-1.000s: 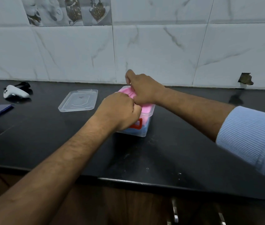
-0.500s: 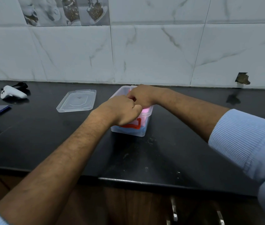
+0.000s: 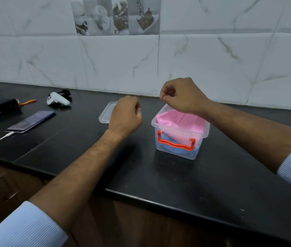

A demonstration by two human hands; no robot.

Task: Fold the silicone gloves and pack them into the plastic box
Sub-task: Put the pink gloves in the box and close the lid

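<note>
No lettering can be read anywhere; the phone screen (image 3: 30, 121) seems blurred.

Black counter (image 3: 159, 175) bears box (image 3: 180, 139), lid (image 3: 105, 117), phone (image 3: 30, 121), controller (image 3: 58, 101)
</note>
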